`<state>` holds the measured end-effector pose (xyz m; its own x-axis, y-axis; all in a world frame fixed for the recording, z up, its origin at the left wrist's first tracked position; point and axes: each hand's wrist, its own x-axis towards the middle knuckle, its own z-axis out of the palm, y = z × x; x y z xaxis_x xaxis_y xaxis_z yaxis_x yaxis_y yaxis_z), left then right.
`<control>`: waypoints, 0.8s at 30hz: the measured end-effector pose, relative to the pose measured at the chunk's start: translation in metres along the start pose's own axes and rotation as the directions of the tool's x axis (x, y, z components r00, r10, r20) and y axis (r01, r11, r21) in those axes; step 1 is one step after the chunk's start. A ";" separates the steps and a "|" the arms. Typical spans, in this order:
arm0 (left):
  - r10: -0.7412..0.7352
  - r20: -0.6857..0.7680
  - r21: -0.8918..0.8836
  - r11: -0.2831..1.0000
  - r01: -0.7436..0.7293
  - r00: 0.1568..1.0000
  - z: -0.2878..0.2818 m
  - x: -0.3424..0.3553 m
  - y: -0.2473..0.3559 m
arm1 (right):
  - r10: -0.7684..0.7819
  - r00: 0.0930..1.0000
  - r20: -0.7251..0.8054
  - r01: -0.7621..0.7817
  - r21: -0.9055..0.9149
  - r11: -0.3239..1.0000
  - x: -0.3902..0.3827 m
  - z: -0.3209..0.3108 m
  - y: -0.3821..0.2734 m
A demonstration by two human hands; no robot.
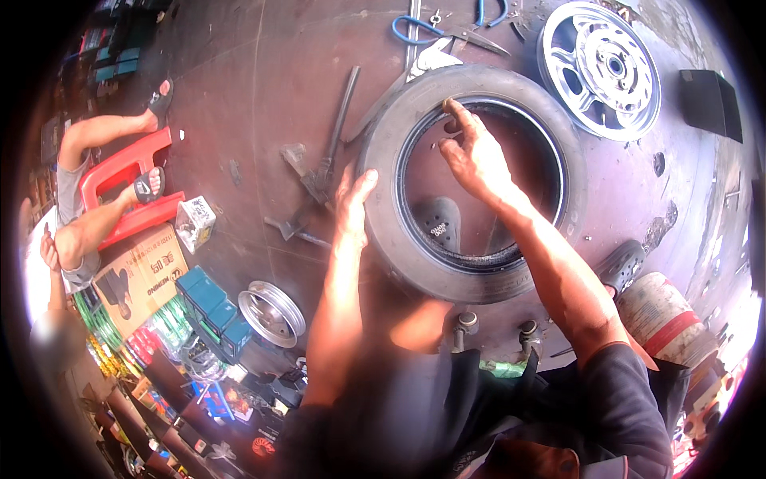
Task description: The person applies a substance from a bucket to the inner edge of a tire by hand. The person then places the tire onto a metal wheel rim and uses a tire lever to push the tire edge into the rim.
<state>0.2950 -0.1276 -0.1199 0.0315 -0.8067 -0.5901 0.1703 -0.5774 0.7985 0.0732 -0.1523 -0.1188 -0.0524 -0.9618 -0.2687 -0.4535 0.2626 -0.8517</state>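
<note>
A black tire (471, 283) is held upright or tilted, I cannot tell which, in front of me. My left hand (355, 203) grips its left side, thumb along the sidewall and fingers round the tread. My right hand (479, 156) reaches over the tire's opening with the index fingertip at the top inner bead, thumb and finger apart. Through the opening show a dark clog (439, 219) on my foot and the brown floor. Behind the tire's upper left are pale gloves or cloth (431, 54).
A silver wheel (598, 68) lies upper right near a black box (710, 104). Metal tools (311, 176) lie left. Another person's legs (88, 136) are beside a red stool (108, 172). A small rim (271, 311), teal cases (211, 311) and cardboard (140, 279) lie lower left, a bucket (662, 315) right.
</note>
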 end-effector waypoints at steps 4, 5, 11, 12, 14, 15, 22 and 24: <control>-0.025 -0.025 0.022 0.999 0.025 0.999 0.004 0.001 0.008 | 0.005 0.997 0.076 0.001 -0.080 0.997 -0.009 0.019 -0.020; -0.026 -0.021 0.025 0.999 0.027 0.999 0.004 0.001 0.009 | 0.009 0.995 0.097 0.002 -0.121 0.993 -0.012 0.023 -0.025; -0.019 0.029 -0.016 1.000 0.020 0.999 -0.004 0.007 0.002 | -0.257 0.873 0.414 0.429 -0.402 0.809 -0.046 0.016 -0.040; -0.013 0.048 -0.036 0.999 0.015 0.999 -0.006 0.007 0.000 | -0.269 0.784 0.559 0.518 -0.352 0.779 -0.056 0.011 -0.040; 0.003 0.002 -0.007 1.000 -0.003 1.000 -0.009 0.008 -0.003 | -0.326 0.728 0.604 0.605 -0.340 0.720 -0.078 0.001 -0.039; 0.000 -0.024 -0.007 1.000 -0.001 1.000 -0.010 0.008 -0.004 | -0.289 0.637 0.715 0.680 -0.345 0.647 -0.089 -0.006 -0.036; -0.014 0.017 -0.019 1.000 0.015 1.000 -0.012 -0.003 0.003 | 0.061 0.319 0.946 0.946 -0.321 0.037 -0.135 -0.116 0.029; 0.055 0.004 0.038 0.998 -0.055 0.998 -0.011 -0.006 0.005 | 0.246 0.406 0.880 0.911 -0.412 -0.033 -0.107 -0.157 0.051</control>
<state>0.3064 -0.1248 -0.1135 0.0372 -0.8376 -0.5450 0.1310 -0.5366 0.8336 -0.0841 -0.0478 -0.0624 0.6502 -0.2585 -0.7145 -0.3992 -0.9163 -0.0318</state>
